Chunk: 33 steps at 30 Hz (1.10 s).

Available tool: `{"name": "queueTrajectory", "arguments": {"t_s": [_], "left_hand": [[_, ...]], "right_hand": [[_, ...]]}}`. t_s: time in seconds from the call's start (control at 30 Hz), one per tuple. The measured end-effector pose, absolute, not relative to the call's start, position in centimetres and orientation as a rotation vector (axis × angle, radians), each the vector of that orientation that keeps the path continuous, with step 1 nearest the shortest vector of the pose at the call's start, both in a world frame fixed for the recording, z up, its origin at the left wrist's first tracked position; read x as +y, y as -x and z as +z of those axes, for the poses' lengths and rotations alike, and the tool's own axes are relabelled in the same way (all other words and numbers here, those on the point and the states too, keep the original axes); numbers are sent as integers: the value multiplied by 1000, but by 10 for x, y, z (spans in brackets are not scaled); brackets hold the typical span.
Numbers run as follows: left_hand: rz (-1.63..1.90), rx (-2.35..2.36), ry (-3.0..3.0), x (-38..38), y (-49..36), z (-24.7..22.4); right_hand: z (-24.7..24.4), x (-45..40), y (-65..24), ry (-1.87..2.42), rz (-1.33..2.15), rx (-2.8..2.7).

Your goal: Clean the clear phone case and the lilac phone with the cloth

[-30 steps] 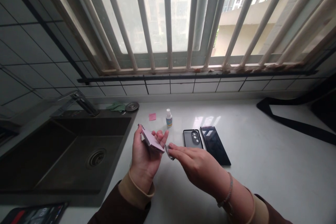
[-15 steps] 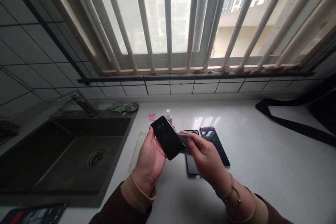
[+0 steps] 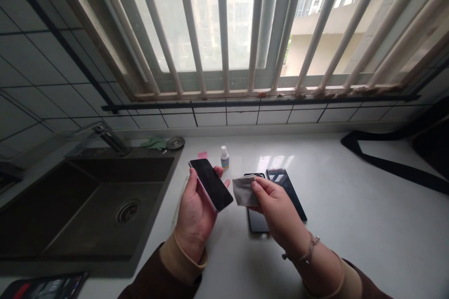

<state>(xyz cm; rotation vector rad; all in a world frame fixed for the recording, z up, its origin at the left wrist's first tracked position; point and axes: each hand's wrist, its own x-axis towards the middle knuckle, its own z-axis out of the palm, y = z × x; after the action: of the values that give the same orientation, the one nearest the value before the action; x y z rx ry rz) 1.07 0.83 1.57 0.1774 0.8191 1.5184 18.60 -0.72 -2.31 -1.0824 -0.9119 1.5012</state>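
Tilted above the counter, a phone (image 3: 211,184) with a dark screen and a pinkish edge rests in my left hand (image 3: 197,212), the thumb along its near side. My right hand (image 3: 277,205) pinches a folded grey cloth (image 3: 244,190), which hangs just right of the phone and apart from it. Beneath the right hand lies a second phone (image 3: 257,222), partly hidden by hand and cloth. Beside it is another dark phone (image 3: 288,194). Behind the held phone stands a small white spray bottle (image 3: 224,159). A clear phone case (image 3: 179,201) is partly hidden behind my left hand.
A dark sink (image 3: 87,210) with a faucet (image 3: 108,138) takes up the left. Near its rim lie a green cloth (image 3: 155,143) and a metal drain strainer (image 3: 175,143). A pink note (image 3: 202,154) sits by the bottle. A black strap (image 3: 386,163) lies at right, below the barred window.
My left hand has drawn the phone slightly left and tilted it; its lit clock no longer shows. The cloth has come away from the phone and now hangs in fuller view.
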Motion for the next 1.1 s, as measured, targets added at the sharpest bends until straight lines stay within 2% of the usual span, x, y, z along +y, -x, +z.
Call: {"name": "queueTrajectory", "arguments": {"t_s": [0.17,0.4,0.73,0.9,1.0,1.1], "left_hand": [[1643,835,-307,10,-9,5],[1777,913,-496,8,-13,3],[1716,981,-478,11,-5,-4],[1274,970,-518,1,-11,-1],[928,864,-625,-7,-16,3],[734,804,-747,-12,-18,4]], "right_hand": [[-26,-7,-183,1081,1668,-846],[-17,-11,-183,1018,1706,-828],[-8,-8,-188,870,1655,-780],[-16,-2,-193,967,1329,-768],[-17,-2,-200,1142,1050,-1015],[-13,-7,-203,1178,858,-1353]]}}
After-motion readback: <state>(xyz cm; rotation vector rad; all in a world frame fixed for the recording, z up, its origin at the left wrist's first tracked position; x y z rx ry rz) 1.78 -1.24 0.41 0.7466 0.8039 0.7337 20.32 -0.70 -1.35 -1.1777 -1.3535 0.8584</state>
